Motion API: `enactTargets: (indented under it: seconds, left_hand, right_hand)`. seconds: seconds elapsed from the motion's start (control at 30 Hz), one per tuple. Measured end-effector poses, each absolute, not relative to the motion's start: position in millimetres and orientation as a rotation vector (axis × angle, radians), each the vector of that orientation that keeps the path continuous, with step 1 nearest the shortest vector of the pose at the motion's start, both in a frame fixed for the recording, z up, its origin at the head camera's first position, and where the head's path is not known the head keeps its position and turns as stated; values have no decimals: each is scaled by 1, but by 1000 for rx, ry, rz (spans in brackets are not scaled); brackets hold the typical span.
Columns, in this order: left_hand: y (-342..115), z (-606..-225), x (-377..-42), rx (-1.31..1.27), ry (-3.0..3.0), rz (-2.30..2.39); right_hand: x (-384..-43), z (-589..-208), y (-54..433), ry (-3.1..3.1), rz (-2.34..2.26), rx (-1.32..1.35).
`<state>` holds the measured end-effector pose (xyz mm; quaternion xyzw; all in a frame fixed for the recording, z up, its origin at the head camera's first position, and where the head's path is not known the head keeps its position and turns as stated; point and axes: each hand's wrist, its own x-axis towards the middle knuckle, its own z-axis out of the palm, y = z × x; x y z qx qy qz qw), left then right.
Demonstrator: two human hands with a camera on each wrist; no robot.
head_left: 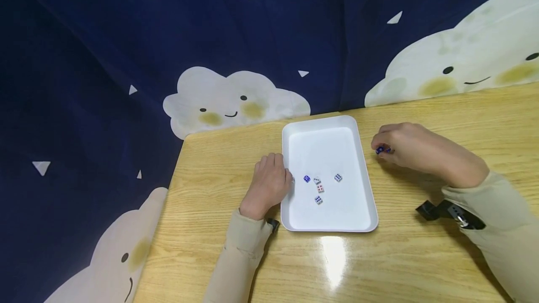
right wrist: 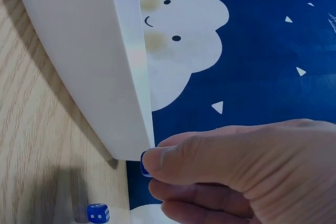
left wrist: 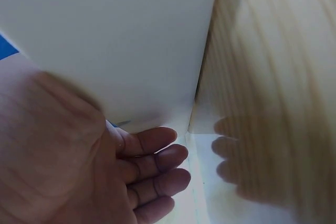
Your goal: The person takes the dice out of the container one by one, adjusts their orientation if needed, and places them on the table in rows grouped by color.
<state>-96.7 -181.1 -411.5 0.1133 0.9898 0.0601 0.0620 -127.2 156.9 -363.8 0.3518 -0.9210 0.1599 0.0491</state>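
At the left side of the white tray, my left hand grips the rim, thumb over the edge and fingers curled below along the outer wall. Beyond the tray's right side, my right hand pinches a blue die between thumb and fingertips. A second blue die lies on the table close beneath that hand. Inside the tray are a blue die, a white die with red pips and several white dice with dark pips, one apart to the right.
The tray stands on a light wooden table. A dark blue curtain with smiling clouds and white triangles hangs along the back and left edges. Black straps with small devices sit at the wrists.
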Motion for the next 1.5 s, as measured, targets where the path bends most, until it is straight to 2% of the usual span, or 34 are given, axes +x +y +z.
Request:
enactTargets:
  seconds: [1.5]
  left_hand:
    - [-182, -410, -98, 353, 2984, 184]
  right_hand:
    - [-139, -389, 153, -2809, 491, 1099]
